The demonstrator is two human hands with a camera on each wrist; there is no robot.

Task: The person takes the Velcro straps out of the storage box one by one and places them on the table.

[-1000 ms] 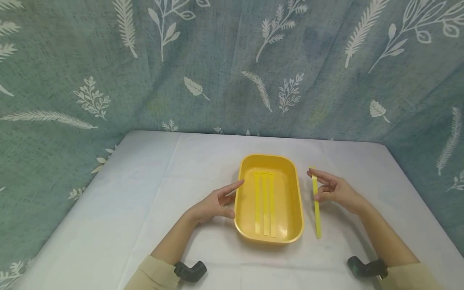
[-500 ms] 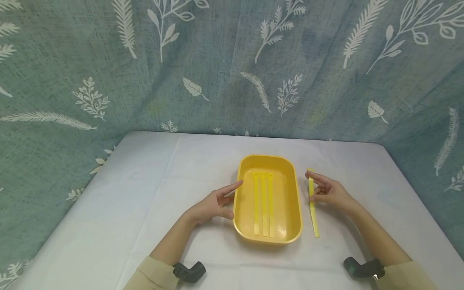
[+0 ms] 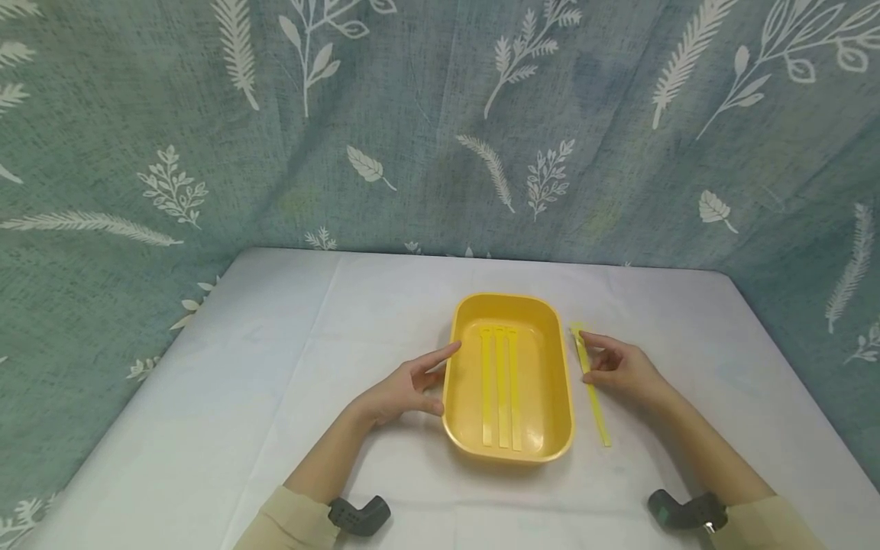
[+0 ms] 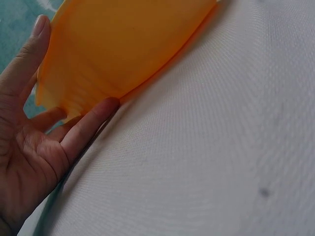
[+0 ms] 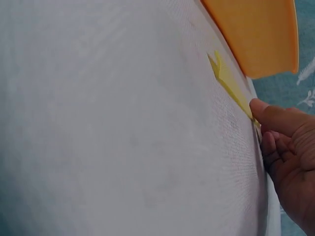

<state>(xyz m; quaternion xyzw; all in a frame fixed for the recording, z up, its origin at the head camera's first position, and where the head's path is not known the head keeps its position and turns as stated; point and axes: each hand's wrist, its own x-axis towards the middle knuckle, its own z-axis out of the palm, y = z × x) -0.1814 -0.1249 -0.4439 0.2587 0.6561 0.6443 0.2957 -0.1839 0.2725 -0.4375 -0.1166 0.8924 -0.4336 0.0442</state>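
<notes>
A yellow rectangular tray (image 3: 560,397) with rounded corners stands on the white cloth. Inside it, 3 thin yellow strips (image 3: 500,389) lie side by side. My left hand (image 3: 402,391) rests against the tray's left wall, thumb and fingers spread; the left wrist view has the fingertips on the outer wall. To the right of the tray, my right hand (image 3: 629,370) pinches another yellow strip (image 3: 598,416) with thumb and index finger. This strip slants, far end toward the tray. Its near end looks folded in the right wrist view, close over the cloth.
White cloth (image 3: 330,336) covers the table around the tray. A green leaf-patterned fabric (image 3: 426,114) hangs behind and at both sides. A dark device (image 3: 360,516) is strapped to each wrist.
My right hand has moved left toward the tray with the strip. The strip's far end has swung left, so it now slants. My left hand and the tray stay in place.
</notes>
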